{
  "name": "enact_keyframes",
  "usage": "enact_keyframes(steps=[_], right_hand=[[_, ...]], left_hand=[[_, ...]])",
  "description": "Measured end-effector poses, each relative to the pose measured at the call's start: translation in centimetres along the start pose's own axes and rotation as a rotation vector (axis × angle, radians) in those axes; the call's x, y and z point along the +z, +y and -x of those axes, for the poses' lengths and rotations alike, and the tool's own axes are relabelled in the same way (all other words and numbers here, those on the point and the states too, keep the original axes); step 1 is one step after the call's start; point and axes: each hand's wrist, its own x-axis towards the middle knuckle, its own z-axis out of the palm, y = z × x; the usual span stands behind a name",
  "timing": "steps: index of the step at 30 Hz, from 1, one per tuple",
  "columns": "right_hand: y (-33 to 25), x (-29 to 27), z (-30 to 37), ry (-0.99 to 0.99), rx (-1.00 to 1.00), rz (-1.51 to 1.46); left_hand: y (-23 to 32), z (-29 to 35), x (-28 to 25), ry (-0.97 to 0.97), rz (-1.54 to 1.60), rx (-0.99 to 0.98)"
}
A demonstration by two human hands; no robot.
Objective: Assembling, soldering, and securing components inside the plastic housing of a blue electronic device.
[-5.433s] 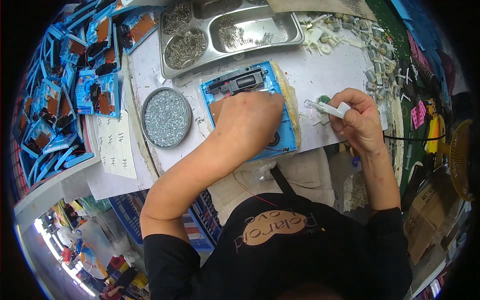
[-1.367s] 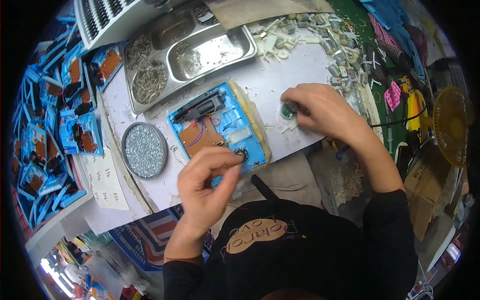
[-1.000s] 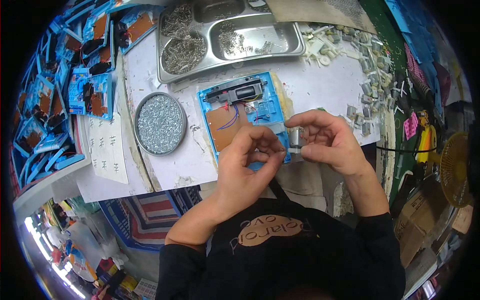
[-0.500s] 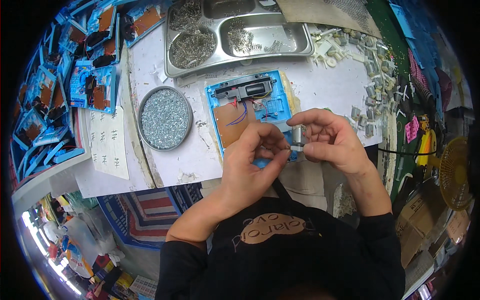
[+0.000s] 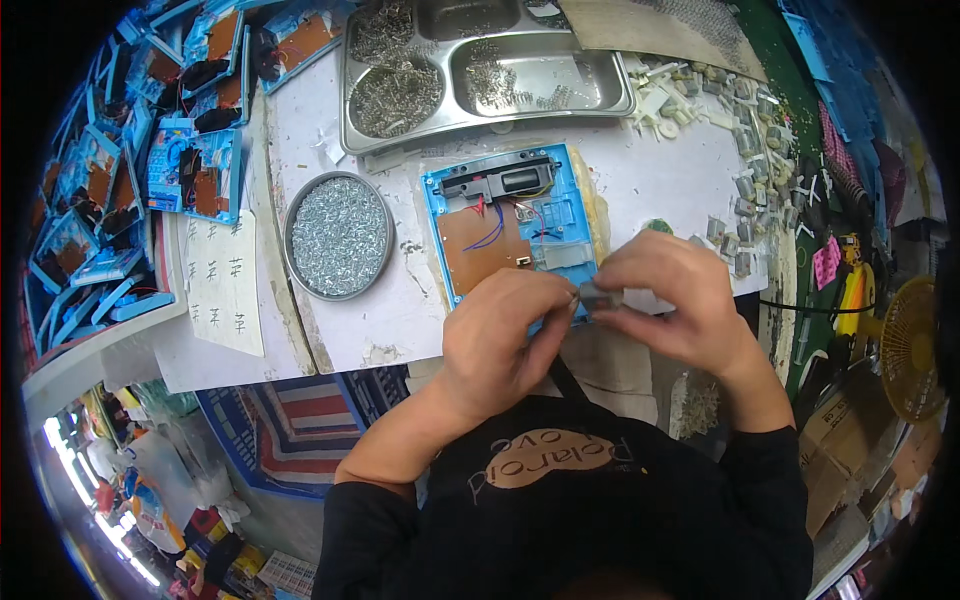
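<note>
Between the thumb and fingers of my right hand is a small motor, a short silvery-grey cylinder blurred by motion. My left hand is closed in a pinch right beside the motor's end; whatever its fingertips grip is too small to make out. Just beyond both hands lies an open blue plastic housing. It carries a brown circuit board, a black part along its far side, and thin red and blue wires. My left hand covers part of the housing's near edge.
A round dish of small screws stands left of the housing. Behind it is a steel compartment tray holding springs. Motors with white plastic parts lie along the right side. Similar blue housings are heaped at far left.
The motor has turned from upright to lying more sideways, close against my left fingertips. My right hand's raised index finger has come down toward it. The whole view has shifted slightly.
</note>
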Motion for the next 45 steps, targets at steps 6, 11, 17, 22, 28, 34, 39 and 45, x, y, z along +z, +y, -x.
enact_keyframes(steps=[6, 11, 17, 22, 28, 34, 39, 45], right_hand=[[-0.1, 1.1, 0.0, 0.104, -0.128, -0.067], [0.2, 1.3, 0.5, 0.073, -0.151, -0.006], [0.0, 1.5, 1.1, 0.076, -0.164, 0.061], [0.4, 1.8, 1.5, 0.093, -0.138, 0.055], [1.6, -0.6, 2.2, 0.222, -0.007, 0.140], [4.1, -0.4, 1.4, 0.286, 0.256, 0.169], [4.2, 0.6, -1.1, 0.060, 0.199, 0.190], [4.5, 1.7, -2.3, -0.031, 0.161, 0.252]], left_hand=[[-0.4, 0.0, -0.6, -0.024, 0.235, -0.103], [-0.2, -0.2, -0.8, -0.054, 0.023, 0.017], [-0.3, 1.2, -0.1, -0.003, 0.077, -0.106], [-0.7, 1.0, -0.7, -0.017, -0.078, 0.029], [-1.4, -0.9, -2.3, -0.016, -0.210, -0.073], [-2.0, -3.3, -0.9, -0.230, -0.548, -0.033], [-2.7, -2.9, -0.6, -0.184, -0.633, 0.177], [-3.6, -0.3, -2.1, -0.120, -0.526, 0.151]])
